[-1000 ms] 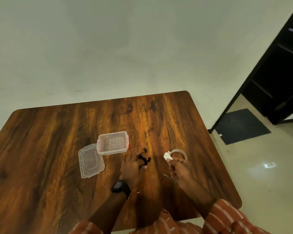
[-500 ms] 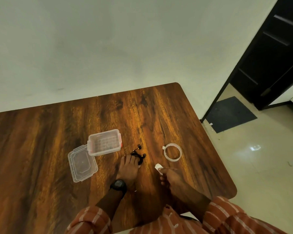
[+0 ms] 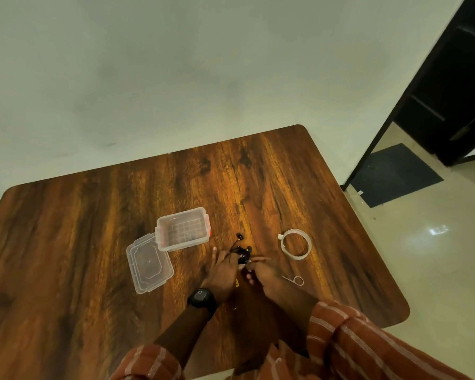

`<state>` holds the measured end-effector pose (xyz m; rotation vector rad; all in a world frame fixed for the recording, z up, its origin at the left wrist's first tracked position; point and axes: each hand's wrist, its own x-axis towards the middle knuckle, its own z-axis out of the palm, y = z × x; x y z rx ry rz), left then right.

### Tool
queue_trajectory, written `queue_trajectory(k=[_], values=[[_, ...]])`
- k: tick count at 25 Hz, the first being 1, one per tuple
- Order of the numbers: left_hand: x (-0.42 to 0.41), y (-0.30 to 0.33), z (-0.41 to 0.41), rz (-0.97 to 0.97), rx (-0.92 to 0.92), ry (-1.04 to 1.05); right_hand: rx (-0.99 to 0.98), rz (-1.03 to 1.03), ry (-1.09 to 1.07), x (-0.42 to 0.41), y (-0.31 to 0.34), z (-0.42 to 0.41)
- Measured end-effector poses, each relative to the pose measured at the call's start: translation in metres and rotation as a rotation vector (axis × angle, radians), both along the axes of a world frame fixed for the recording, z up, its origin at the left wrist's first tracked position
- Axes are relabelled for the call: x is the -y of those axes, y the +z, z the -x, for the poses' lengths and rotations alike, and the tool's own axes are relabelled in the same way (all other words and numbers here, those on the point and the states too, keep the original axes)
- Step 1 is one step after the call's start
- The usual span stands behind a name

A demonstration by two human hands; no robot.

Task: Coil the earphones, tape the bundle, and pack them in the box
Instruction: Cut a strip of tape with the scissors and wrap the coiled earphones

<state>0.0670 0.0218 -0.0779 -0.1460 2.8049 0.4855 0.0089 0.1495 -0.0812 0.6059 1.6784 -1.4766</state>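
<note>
Both hands meet at lower centre of frame over the wooden worktop. Left hand fingers curled shut on the black earphones; bundle sits at the fingertips, one bud poking out above. Right hand fingers pinched at the bundle's right side; what they hold, cannot tell. Open box w/ lid lies left of the hands, tape roll to the right, apart.
</note>
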Motion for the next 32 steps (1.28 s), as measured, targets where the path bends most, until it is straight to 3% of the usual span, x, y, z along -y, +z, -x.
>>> queue_trajectory(k=[3, 9, 15, 21, 25, 28, 30, 32], values=[[0.007, -0.001, -0.006, -0.057, 0.023, -0.002, 0.084, 0.124, 0.036, -0.004, 0.007, 0.004], [0.010, 0.009, -0.012, -0.066, -0.184, -0.048, 0.274, 0.379, 0.052, -0.017, 0.013, 0.009], [0.011, 0.016, -0.011, 0.043, -0.294, -0.100, 0.279, 0.461, 0.039, -0.021, 0.021, 0.007], [0.013, 0.024, -0.010, 0.068, -0.387, -0.095, 0.103, 0.375, 0.012, -0.011, 0.037, 0.002], [0.001, 0.041, -0.006, -0.136, -0.459, 0.232, -0.019, 0.408, 0.006, -0.008, 0.047, 0.005], [-0.002, 0.049, -0.002, -0.499, -0.417, 0.434, -0.092, 0.412, 0.009, -0.006, 0.054, 0.008], [-0.003, 0.058, -0.002, -0.709, -0.412, 0.513, -0.115, 0.421, 0.009, -0.006, 0.056, 0.008], [-0.008, 0.067, -0.004, -0.735, -0.429, 0.514, -0.118, 0.423, -0.002, -0.005, 0.059, 0.008]])
